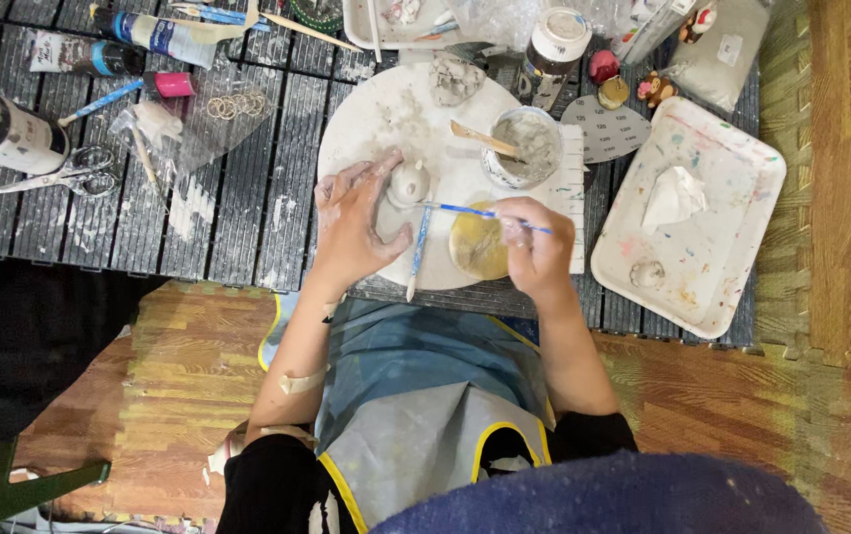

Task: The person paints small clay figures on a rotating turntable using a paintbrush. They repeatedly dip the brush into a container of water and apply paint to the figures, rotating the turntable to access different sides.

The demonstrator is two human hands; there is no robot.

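**Brush tip aimed left at the small clay piece, both hands on the round board**

Right hand (536,245) pinches a thin blue-handled paintbrush (485,213), fingers pressed together on the right end of the handle. The brush's long axis runs nearly level, tip to the left, ending just beside the small white rounded clay figure (407,184). So the figure lies left and slightly up from the right-hand grip. Left hand (354,225) is spread, palm down on the round white clay-smeared work board (386,119), with fingertips beside or touching the figure; can't tell if it actually grips it. Left hand is the nearer one. A second blue-and-white stick tool (418,252) lies upright-in-frame between the hands. A flat yellowish disc (477,247) sits under the right fingers. A grey slip cup with a wooden stick (526,146) stands up-right of the figure; a stained white tray (687,213) sits well off right.
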